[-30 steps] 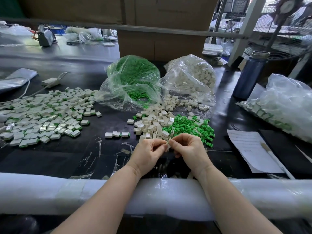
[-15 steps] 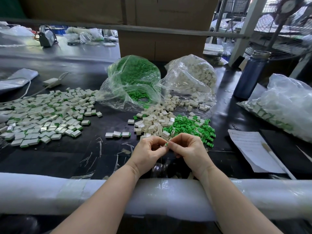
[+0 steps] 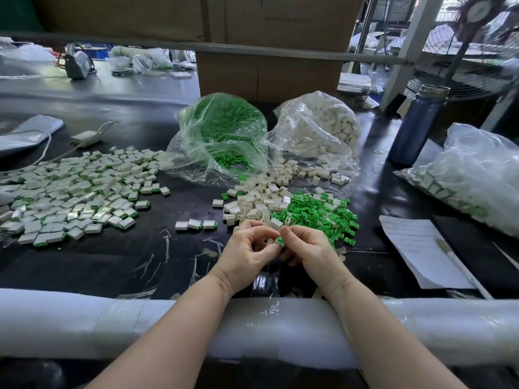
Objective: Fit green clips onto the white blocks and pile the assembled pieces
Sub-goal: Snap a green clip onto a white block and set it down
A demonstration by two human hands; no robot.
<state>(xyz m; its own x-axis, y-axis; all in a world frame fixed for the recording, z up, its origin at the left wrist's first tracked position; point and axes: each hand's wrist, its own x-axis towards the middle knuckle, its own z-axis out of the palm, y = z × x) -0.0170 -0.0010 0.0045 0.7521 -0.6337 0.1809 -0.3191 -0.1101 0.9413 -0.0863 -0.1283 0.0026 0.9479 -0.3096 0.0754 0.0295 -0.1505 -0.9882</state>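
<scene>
Pinching a green clip (image 3: 280, 241), right hand (image 3: 310, 249) meets left hand (image 3: 247, 255), seemingly holding a white block (image 3: 270, 242).

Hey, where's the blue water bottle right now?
In the head view the blue water bottle stands upright at the far right of the black table, behind the paper sheet and left of the big clear bag.

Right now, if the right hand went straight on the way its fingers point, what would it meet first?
The right hand points left, toward the left hand, with a green clip pinched between them. It would likely press the clip against the small white block and the left hand's fingertips first; depth there is hard to judge.
</scene>
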